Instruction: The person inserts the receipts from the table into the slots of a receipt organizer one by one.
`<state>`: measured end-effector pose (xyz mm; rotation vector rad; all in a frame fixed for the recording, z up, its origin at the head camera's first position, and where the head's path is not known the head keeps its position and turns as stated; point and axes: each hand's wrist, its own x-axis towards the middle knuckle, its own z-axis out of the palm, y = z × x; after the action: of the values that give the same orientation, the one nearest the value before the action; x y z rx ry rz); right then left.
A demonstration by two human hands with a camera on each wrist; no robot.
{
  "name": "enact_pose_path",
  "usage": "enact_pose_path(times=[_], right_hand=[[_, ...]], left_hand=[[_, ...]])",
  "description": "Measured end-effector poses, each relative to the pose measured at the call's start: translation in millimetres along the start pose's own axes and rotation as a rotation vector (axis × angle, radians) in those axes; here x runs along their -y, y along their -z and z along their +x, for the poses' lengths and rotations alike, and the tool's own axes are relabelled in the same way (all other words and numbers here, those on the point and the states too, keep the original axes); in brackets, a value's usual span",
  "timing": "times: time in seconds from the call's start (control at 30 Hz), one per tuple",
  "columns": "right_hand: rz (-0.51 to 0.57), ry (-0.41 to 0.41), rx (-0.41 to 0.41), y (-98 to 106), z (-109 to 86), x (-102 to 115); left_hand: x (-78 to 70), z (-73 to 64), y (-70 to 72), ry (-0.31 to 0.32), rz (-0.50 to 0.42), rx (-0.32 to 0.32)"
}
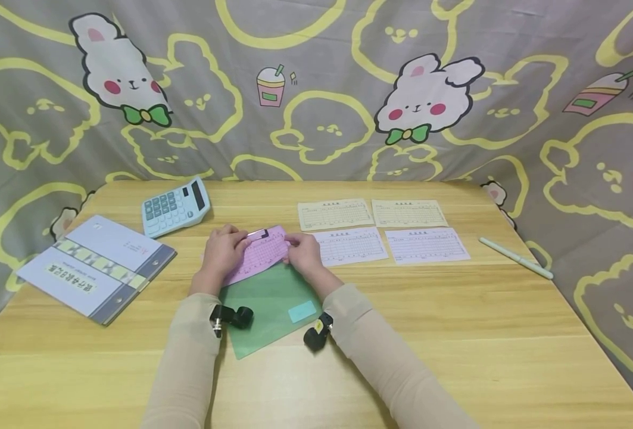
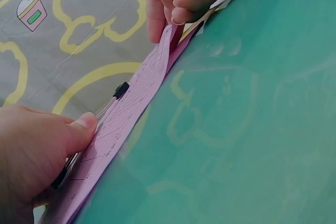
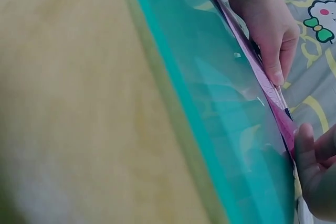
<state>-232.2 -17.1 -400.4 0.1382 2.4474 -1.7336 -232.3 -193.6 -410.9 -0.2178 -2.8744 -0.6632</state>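
A green clipboard (image 1: 268, 313) lies on the table, slightly turned, with a light-blue label (image 1: 302, 311) near its lower right side. Across its far end lies a pink printed form (image 1: 259, 257), under a silver clip (image 1: 257, 234) with black ends. My left hand (image 1: 224, 253) grips the clip, its thumb (image 2: 84, 129) pressing on the metal. At the form's right corner, my right hand (image 1: 303, 253) pinches the pink paper, which bends up there in the left wrist view. The glossy green surface (image 3: 210, 77) reflects in both wrist views.
Two cream forms (image 1: 332, 214) and two pale lilac forms (image 1: 427, 245) lie to the right. A pale green pen (image 1: 515, 257) is farther right. On the left are a light-blue calculator (image 1: 174, 207) and a grey-white account book (image 1: 99, 268). A patterned curtain (image 1: 316, 89) hangs behind the table.
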Motion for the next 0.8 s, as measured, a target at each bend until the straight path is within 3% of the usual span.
enact_pose_path(times=[0.47,0.8], right_hand=[[-0.006,0.032,-0.012,-1.2,0.5,-2.1],[0.063,0.057,0.089,7.8,4.9,-7.7]], left_hand=[[-1.2,-0.1,-0.4,-0.003,-0.023,-0.011],[3.5,-1.3,-2.0,0.008,-0.068,-0.023]])
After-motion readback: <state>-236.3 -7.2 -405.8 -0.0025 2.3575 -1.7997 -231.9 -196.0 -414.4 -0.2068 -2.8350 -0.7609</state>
